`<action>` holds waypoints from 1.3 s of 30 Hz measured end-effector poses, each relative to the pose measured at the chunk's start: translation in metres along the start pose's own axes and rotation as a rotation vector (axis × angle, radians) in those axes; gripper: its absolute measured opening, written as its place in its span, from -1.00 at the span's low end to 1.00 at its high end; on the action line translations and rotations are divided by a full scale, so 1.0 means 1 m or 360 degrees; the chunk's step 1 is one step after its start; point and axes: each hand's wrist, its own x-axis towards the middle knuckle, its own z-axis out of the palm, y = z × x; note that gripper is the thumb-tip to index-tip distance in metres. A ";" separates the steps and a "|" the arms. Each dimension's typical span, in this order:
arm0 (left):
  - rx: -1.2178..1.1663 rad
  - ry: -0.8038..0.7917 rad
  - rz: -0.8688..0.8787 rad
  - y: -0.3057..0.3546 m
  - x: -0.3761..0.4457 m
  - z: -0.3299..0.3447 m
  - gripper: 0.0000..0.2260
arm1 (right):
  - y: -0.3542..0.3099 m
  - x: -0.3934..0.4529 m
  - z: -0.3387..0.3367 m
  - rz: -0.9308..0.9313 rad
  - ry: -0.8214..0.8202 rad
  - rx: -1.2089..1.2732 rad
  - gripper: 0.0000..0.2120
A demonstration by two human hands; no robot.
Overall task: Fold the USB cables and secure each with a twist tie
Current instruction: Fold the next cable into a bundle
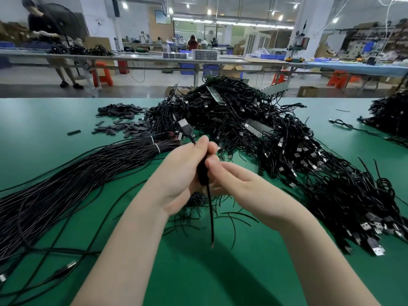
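Hands meet above the green tabletop (66, 120): the left hand (183, 171) grips a folded black USB cable (202, 173), plug (183, 127) pointing up, while the right hand (238, 182) pinches the bundle with curled fingers (213, 163). Heaped cables (276, 140) lie behind.

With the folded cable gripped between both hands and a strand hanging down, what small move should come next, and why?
Probably wind the hanging twist tie around the folded cable. The left hand grips the bundle, its USB plug sticking up; the right hand pinches it at the middle, and the thin strand dangles loose below, not yet wrapped. Whether that strand is the tie or the cable's own tail is unclear.
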 end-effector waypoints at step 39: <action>0.3121 -0.0597 0.0317 -0.053 -0.009 -0.008 -0.73 | 0.034 -0.004 -0.016 0.0847 -0.0773 -0.0581 -0.72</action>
